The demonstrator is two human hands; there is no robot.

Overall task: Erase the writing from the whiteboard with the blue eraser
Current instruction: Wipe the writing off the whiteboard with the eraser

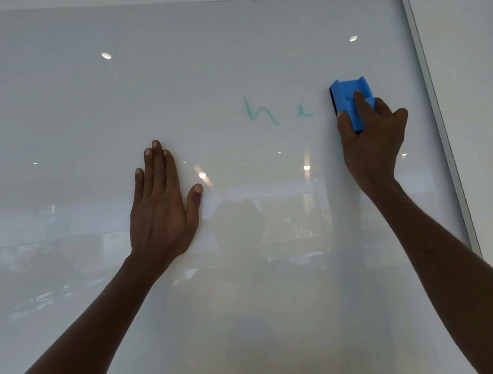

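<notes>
A glossy whiteboard (86, 111) fills the view. Teal handwriting (274, 112) reading "hi" sits right of centre. The blue eraser (347, 96), with a dark felt underside, is pressed flat on the board just right of the "i". My right hand (374, 144) grips it from below, index finger lying on its back. Lower left of the writing, my left hand (162, 205) lies flat against the board, fingers together and thumb spread, holding nothing.
The board's metal frame edge (437, 118) runs diagonally down the right side, a plain wall (470, 51) beyond it. The board's top edge (166, 2) crosses near the top. Ceiling lights and room shapes reflect in the glossy surface.
</notes>
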